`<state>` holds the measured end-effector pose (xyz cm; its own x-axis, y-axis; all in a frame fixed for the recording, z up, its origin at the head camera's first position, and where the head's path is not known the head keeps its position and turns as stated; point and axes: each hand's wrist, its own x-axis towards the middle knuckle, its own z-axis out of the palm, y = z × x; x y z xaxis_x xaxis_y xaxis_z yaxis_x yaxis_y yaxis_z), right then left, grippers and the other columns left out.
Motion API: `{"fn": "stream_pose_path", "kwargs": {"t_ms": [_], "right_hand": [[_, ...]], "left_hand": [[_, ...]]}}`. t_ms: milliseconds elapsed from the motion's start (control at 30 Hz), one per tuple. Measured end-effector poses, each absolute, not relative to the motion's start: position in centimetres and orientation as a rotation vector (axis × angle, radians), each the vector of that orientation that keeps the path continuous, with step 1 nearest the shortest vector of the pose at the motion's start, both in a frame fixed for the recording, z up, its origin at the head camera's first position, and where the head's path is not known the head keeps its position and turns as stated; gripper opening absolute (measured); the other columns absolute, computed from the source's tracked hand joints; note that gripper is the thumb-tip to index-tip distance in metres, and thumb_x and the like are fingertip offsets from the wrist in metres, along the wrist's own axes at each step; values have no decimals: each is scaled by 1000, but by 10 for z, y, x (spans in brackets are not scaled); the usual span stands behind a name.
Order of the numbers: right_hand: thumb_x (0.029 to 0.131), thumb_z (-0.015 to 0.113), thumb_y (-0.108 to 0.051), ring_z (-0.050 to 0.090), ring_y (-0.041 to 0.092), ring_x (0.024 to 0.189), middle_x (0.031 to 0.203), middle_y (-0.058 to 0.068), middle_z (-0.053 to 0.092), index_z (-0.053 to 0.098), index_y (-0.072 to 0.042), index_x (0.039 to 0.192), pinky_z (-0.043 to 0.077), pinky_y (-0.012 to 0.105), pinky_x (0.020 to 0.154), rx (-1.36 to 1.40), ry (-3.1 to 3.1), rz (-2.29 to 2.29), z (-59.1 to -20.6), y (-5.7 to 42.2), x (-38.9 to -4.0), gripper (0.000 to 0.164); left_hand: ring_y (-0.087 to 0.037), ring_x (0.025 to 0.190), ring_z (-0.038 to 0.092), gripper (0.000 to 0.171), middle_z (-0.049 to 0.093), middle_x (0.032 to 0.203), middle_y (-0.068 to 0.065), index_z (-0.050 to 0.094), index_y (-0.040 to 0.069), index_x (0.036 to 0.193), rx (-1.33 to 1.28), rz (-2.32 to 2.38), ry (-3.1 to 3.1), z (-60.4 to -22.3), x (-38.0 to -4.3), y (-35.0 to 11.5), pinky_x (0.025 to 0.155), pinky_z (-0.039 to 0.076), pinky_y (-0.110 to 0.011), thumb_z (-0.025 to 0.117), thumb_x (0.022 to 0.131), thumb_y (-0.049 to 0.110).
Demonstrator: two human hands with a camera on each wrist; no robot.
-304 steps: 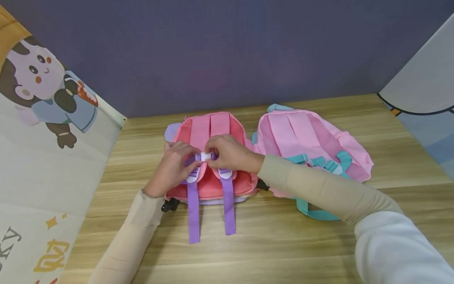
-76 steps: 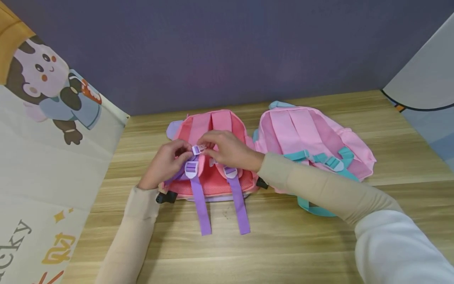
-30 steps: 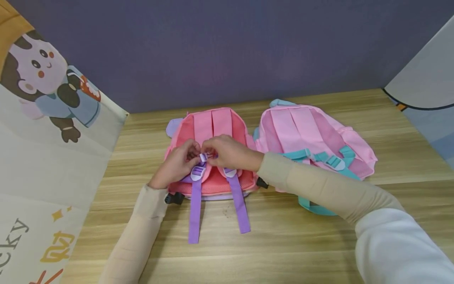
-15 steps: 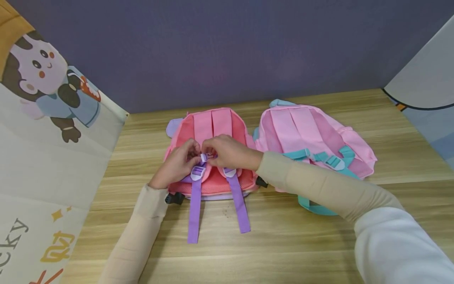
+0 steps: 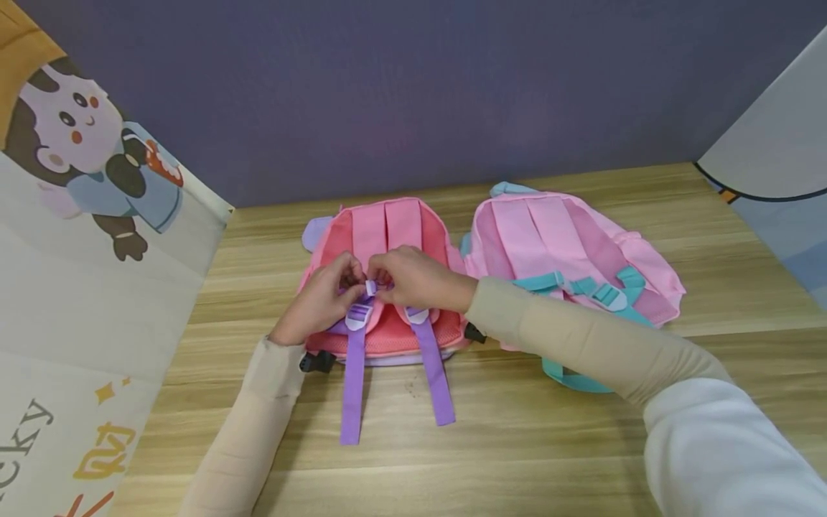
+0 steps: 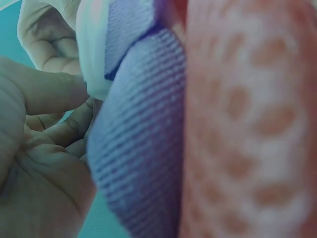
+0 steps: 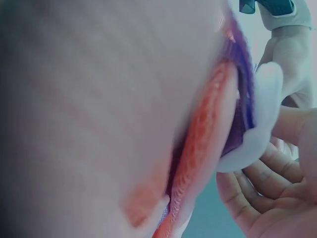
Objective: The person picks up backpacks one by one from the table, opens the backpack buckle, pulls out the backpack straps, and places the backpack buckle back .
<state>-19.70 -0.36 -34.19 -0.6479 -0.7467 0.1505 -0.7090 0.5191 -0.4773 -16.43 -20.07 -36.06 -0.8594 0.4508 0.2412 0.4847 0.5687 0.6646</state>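
A coral-pink backpack [image 5: 388, 345] lies on the table, its strap side up. Over its middle, my left hand [image 5: 323, 294] pinches a small white plastic buckle [image 5: 371, 288] on a purple strap between thumb and fingers. My right hand [image 5: 416, 276] pinches the buckle's other side, its fingertips close against the left ones. Much of the buckle is hidden by the fingers. Below, two white strap adjusters [image 5: 358, 316] carry hanging purple strap ends [image 5: 352, 388]. In the left wrist view, purple webbing [image 6: 138, 129] runs beside coral mesh [image 6: 247, 124].
A light-pink backpack [image 5: 549, 244] with teal straps [image 5: 581, 386] lies right beside the coral one, partly under the right forearm. The wooden table [image 5: 413, 459] meets a dark wall [image 5: 413, 100] at the back. A printed panel [image 5: 84, 287] stands at left.
Ten seconds ago the white buckle showed whole between both hands. Later, pronged parts showed near the right fingers. In the last second the hands barely move, and less of the prongs shows.
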Motion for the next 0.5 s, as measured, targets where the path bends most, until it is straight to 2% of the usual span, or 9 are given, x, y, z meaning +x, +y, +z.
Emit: {"fn": "stream_pose_path", "kwargs": {"t_ms": [167, 333, 500], "right_hand": [[80, 75, -16, 56, 9, 76, 83, -4, 64, 65, -14, 93, 44, 26, 72, -1268, 2672, -822, -342, -3, -196, 17], [81, 74, -17, 58, 9, 76, 82, -4, 65, 64, -13, 93, 44, 29, 74, -1264, 2701, -803, -343, -3, -197, 16], [82, 74, -20, 58, 8, 77, 82, -5, 64, 64, -13, 93, 44, 30, 76, -1249, 2718, -788, -343, -3, -197, 17]], "left_hand": [[-17, 79, 60, 23, 58, 86, -6, 49, 5, 97, -819, -1207, -2753, -359, -162, -203, 71, 51, -32, 66, 84, -5], [-14, 79, 59, 32, 60, 87, -3, 54, 6, 104, -813, -1196, -2777, -361, -160, -206, 72, 50, -32, 74, 80, 4], [-12, 77, 59, 25, 63, 87, -2, 61, 6, 103, -792, -1107, -2760, -361, -159, -204, 72, 50, -31, 74, 82, 12]]}}
